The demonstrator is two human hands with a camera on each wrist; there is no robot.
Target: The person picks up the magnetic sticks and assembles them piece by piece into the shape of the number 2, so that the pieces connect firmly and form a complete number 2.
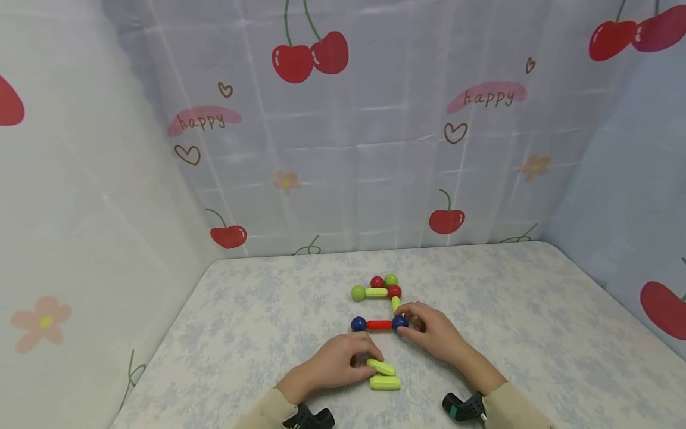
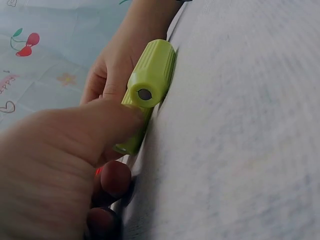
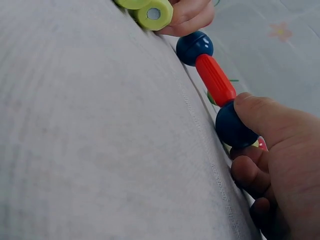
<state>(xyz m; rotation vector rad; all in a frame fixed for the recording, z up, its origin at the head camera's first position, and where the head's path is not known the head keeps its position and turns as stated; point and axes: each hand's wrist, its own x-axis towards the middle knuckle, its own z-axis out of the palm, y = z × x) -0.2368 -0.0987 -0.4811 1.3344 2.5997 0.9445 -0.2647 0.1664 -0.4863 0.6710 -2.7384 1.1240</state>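
Observation:
My left hand pinches a yellow-green magnetic rod between thumb and fingers. A second yellow-green rod lies right beside it, its round metal end showing in the left wrist view. My right hand grips a dark blue ball with thumb and fingertips. That ball joins a red rod, which has another blue ball at its left end. Another yellow-green rod runs from the gripped ball back to a red ball, partly behind my right fingers.
Farther back, a yellow-green rod links the red ball to a green ball. Behind it sit another red ball and a green ball. A cherry-print curtain stands behind the pale table.

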